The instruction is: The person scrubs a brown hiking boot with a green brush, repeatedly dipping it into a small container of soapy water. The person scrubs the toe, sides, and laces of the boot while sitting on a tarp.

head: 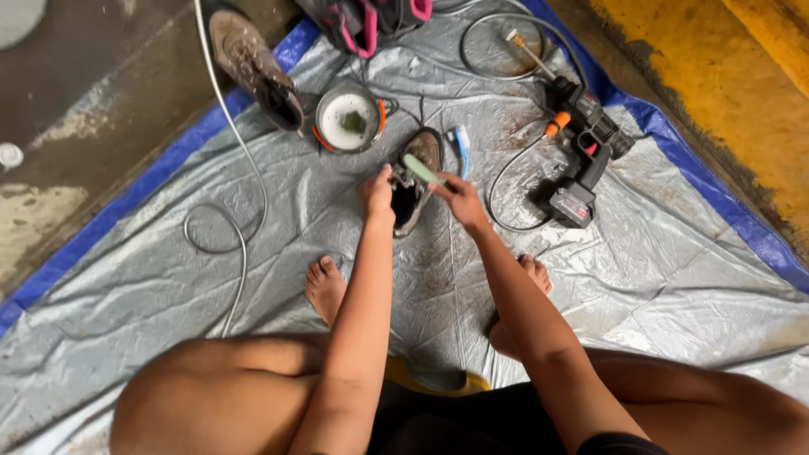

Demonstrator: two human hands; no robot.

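**Muddy shoe being scrubbed by hand on a tarpaulin**

Shoe (pixel 415 181), brown and mud-stained, is being held on its side near the middle of a silver tarpaulin (pixel 253 278) with a blue border, just in front of the seated person's bare feet. It is being steadied by the left hand (pixel 377 195), whose grip is closed around the edge of the shoe's opening. A pale green brush (pixel 423 169) is being held in the right hand (pixel 459 202), the fingers wrapped tight around its handle, and the head is being laid across the shoe's upper edge. A small pot of cloudy water (pixel 350 120) with an orange rim is being kept just beyond the shoe, and a blue brush (pixel 461 143) is lying beside it. A second brown shoe (pixel 253 63) is lying at the tarpaulin's far edge, with a pink and black one (pixel 366 18) further on. A black and red cordless spray gun (pixel 581 147) with its hose (pixel 497 38) is lying well to the right.

Judged from the scene, the scrubbing would be done best with short strokes while the shoe is being pressed firmly down, so that it is not being pushed along the slippery sheet, and with the brush being wetted often at the pot.
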